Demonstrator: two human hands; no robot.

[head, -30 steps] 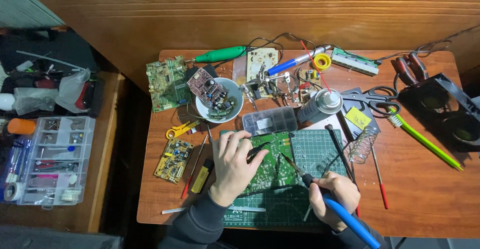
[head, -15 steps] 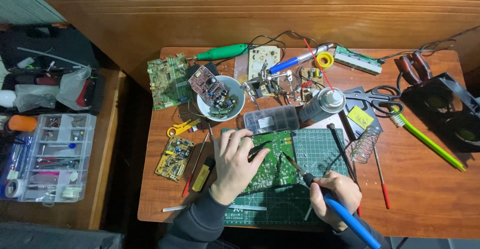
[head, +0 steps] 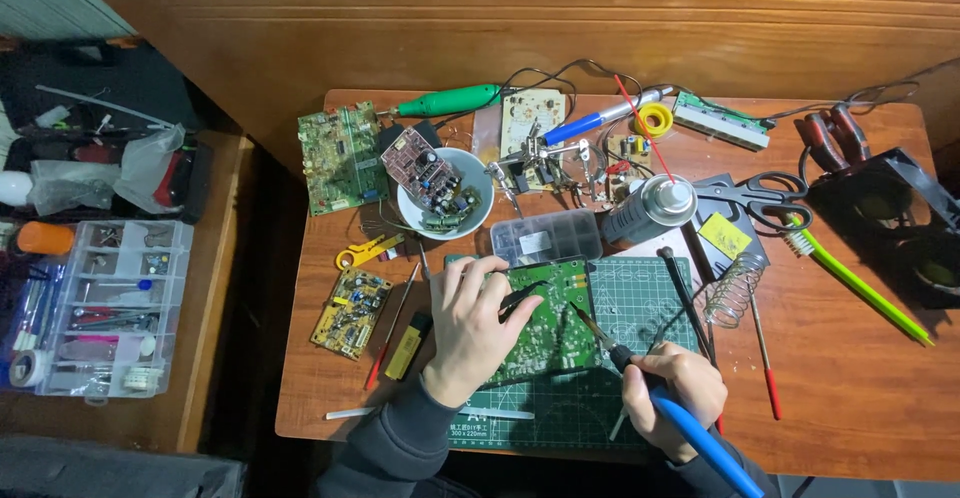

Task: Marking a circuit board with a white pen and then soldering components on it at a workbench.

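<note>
Neither hand had shifted noticeably since the earlier frames. Left hand pressed flat, fingers spread, on the green circuit board lying on the cutting mat. Right hand kept a closed grip on the blue-handled soldering iron. Board judged light, stiff, fragile; hold by edges.

The left hand covers the near-left part of the green circuit board, hiding what lies under the palm. Beside that board, the blue soldering iron runs off the bottom edge. Parts in the white bowl behind the board are too small to tell.
</note>
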